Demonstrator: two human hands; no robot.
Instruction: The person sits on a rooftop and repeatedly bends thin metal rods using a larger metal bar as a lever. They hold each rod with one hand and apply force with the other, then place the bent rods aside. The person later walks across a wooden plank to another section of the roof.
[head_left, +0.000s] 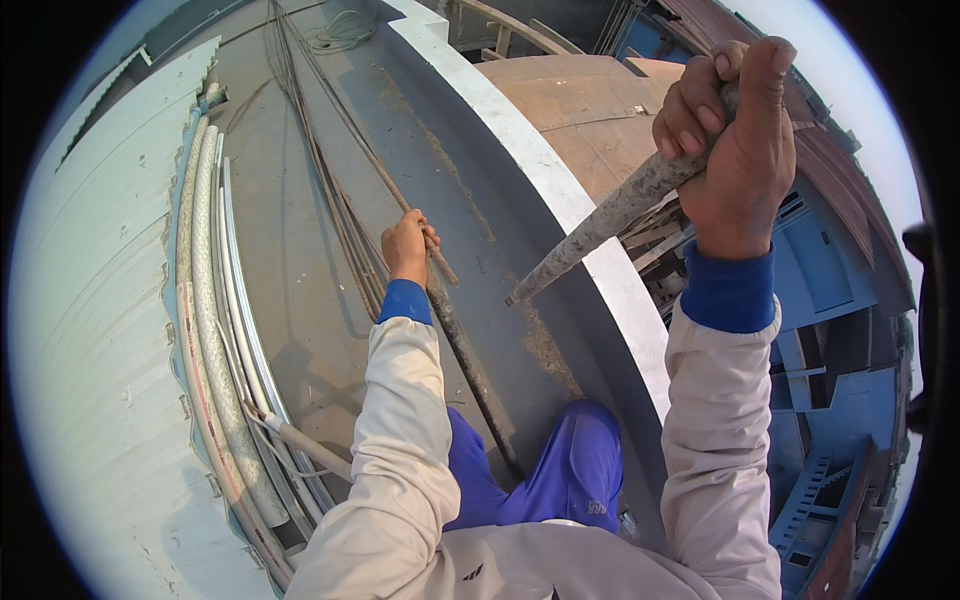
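My left hand (pixel 406 250) is closed around a thin steel reinforcing rod (pixel 355 140), whose near end sticks out just past my fingers. From under the same hand a thicker dark bar (pixel 468 360) slants down between my knees; whether my fingers also hold it, I cannot tell. Raised at the upper right, my right hand (pixel 735 150) wraps round the upper end of a grey, mottled metal pipe (pixel 615 215), thumb pointing up. That pipe tilts down to the left across the white parapet, and its lower end appears over the grey floor.
Several more thin rods (pixel 310 150) lie along the floor at left. A coil (pixel 340 32) rests at the far end. Pale hoses and pipes (pixel 210 300) run beside corrugated sheeting (pixel 100 330). The white parapet (pixel 520 150) borders the right, with blue structures (pixel 830 280) below it.
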